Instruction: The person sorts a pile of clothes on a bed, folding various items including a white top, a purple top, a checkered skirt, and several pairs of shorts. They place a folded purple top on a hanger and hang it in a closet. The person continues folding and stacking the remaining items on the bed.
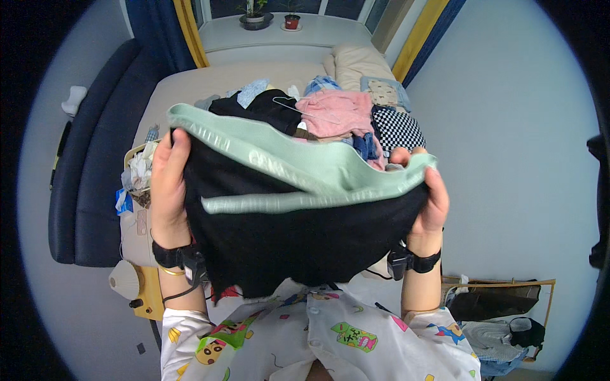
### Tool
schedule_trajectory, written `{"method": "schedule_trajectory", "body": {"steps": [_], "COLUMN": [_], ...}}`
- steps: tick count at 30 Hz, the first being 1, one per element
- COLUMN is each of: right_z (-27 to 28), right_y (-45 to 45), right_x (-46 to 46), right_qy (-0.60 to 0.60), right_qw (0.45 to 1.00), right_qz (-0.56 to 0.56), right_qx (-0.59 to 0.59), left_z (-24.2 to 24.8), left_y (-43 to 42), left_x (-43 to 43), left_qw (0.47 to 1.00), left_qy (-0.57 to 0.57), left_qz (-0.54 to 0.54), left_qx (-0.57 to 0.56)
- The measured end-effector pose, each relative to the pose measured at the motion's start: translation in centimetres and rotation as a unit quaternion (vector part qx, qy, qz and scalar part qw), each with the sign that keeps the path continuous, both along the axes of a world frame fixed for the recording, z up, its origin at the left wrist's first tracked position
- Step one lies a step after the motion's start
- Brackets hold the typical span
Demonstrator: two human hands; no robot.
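A black garment (pixel 305 243) with a mint-green elastic waistband hangs stretched between my hands in front of my chest. My left hand (pixel 171 190) grips its left end at the waistband, thumb towards me. At the opposite end of the band, my right hand (pixel 431 195) pinches the fabric. The waistband bears pale writing and gapes at the top. Beyond it on the bed lie a pink top (pixel 336 112), a wire clothes hanger (pixel 310 114), a black garment (pixel 267 107) and a black-and-white checked cloth (pixel 399 129). The held garment hides part of the bed.
A beige bed (pixel 186 85) spreads ahead, its dark blue padded headboard (pixel 97 166) at left. A basket of crumpled white items (pixel 141 164) sits on its left edge. A white lamp (pixel 125 280) stands on a yellow bedside table (pixel 151 297). A clothes rack (pixel 505 284) is at lower right.
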State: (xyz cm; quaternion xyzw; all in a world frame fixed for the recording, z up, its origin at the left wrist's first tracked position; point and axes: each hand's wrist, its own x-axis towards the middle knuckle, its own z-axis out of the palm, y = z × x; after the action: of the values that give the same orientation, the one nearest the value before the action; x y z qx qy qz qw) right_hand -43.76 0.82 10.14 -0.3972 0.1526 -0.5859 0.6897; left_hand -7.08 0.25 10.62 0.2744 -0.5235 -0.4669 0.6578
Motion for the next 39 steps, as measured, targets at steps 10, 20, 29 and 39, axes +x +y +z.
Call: {"method": "schedule_trajectory", "body": {"steps": [10, 20, 29, 39], "right_z": [-5.3, -3.7, 1.2, -2.3], "right_y": [-0.4, 2.0, -2.5, -6.9], "right_x": [3.7, 6.3, 2.4, -1.1], "right_qy": [0.258, 0.235, 0.154, 0.139], "right_qw": [0.900, 0.960, 0.981, 0.965], "right_qz": [-0.351, -0.132, -0.120, -0.033], "right_qx": [0.026, 0.077, -0.001, 0.220], "left_z": [-6.9, -6.3, -8.3, -10.3], "left_y": [0.2, 3.3, -2.5, -5.1], "left_x": [-7.9, -15.5, -9.7, -10.7], "left_qw": [0.958, 0.963, 0.994, 0.901], "left_qy": [0.120, -0.246, -0.053, 0.069], "left_qz": [0.241, -0.072, 0.078, -0.312], "left_qx": [0.101, -0.078, -0.059, 0.294]}}
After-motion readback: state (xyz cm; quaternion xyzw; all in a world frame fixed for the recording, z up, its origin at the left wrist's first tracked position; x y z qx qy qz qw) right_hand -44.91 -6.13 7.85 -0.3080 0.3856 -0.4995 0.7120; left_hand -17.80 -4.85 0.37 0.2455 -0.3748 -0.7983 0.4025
